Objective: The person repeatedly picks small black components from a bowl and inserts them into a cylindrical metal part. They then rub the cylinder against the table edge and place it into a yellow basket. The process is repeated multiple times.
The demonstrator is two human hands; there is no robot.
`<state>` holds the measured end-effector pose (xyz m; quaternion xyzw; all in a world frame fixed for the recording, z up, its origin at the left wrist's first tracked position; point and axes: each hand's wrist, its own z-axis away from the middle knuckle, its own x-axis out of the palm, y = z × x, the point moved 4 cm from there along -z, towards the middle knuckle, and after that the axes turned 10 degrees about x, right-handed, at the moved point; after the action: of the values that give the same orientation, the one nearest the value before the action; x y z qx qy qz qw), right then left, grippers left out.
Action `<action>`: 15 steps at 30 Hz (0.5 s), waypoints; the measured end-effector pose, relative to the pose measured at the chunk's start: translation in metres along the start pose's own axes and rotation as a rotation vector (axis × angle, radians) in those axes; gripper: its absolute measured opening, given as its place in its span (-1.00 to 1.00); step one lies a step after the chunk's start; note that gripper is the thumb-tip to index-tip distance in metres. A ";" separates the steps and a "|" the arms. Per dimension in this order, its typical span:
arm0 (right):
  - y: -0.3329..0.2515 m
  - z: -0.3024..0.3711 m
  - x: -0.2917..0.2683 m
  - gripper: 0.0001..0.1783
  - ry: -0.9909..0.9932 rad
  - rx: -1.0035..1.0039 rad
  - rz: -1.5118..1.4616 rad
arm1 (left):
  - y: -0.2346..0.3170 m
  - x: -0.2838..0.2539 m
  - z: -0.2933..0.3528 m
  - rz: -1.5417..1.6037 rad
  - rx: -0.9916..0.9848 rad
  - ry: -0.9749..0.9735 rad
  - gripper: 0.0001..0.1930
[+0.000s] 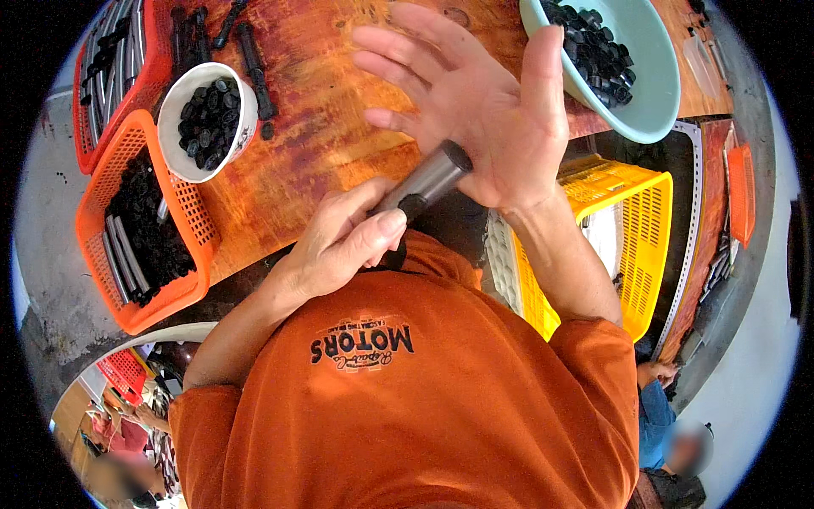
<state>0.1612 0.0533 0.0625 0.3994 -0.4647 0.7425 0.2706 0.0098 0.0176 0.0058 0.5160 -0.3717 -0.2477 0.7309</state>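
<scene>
My left hand [352, 229] is closed around a dark grey metal tube [430, 176] with a black end, tilted up to the right. A black part shows on the tube beside my thumb. The tube's far end meets the base of my right palm. My right hand [483, 102] is spread flat with the palm showing and fingers apart, gripping nothing. To the left, a white bowl [176, 127] holds many small black caps [208, 123]. At upper right, a pale blue basin [653, 76] contains black ring-like pieces [602, 64].
An orange basket [140, 318] at left holds black parts and grey tubes; a red basket [161, 76] with tubes is beyond it. Black rods [254, 68] lie on the wooden table [326, 110]. A yellow crate [644, 246] stands at right. Other people are at both lower sides.
</scene>
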 end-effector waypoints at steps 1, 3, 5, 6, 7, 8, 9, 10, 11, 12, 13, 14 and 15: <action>0.001 0.001 -0.001 0.14 0.012 -0.002 0.014 | -0.001 0.000 0.000 0.028 -0.008 0.006 -0.62; 0.002 0.003 0.000 0.15 0.080 0.006 0.045 | 0.003 -0.001 0.000 -0.135 0.061 -0.016 -0.62; 0.002 0.006 0.008 0.16 0.158 0.018 0.064 | 0.001 -0.002 0.000 -0.240 0.155 -0.017 -0.65; 0.002 0.008 0.012 0.17 0.178 0.019 0.064 | 0.002 -0.002 0.000 -0.257 0.204 0.007 -0.66; 0.002 0.009 0.016 0.17 0.164 0.011 0.048 | 0.004 -0.003 0.000 -0.274 0.253 0.030 -0.67; 0.003 0.008 0.013 0.15 0.086 -0.034 0.041 | 0.005 -0.003 0.000 -0.290 0.302 0.054 -0.68; 0.005 0.007 0.011 0.13 0.003 -0.074 0.032 | 0.009 -0.003 0.000 -0.354 0.422 0.054 -0.68; 0.010 0.003 -0.001 0.09 -0.140 -0.156 0.032 | 0.014 -0.001 -0.003 -0.417 0.543 0.047 -0.68; 0.012 0.005 -0.006 0.07 -0.177 -0.192 0.026 | 0.019 0.001 -0.003 -0.479 0.665 0.041 -0.68; 0.014 0.004 -0.007 0.05 -0.214 -0.226 0.016 | 0.019 0.000 -0.004 -0.492 0.673 0.028 -0.67; 0.015 0.008 -0.003 0.03 -0.143 -0.215 -0.001 | 0.020 -0.001 -0.003 -0.505 0.680 0.015 -0.67; 0.016 0.009 -0.002 0.02 -0.072 -0.203 -0.019 | 0.020 -0.002 -0.002 -0.518 0.687 0.002 -0.66; 0.015 0.009 -0.002 0.00 -0.067 -0.207 -0.026 | 0.021 -0.002 -0.001 -0.520 0.693 0.020 -0.65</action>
<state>0.1536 0.0383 0.0557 0.3997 -0.5425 0.6733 0.3043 0.0085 0.0267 0.0246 0.8098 -0.2834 -0.2792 0.4313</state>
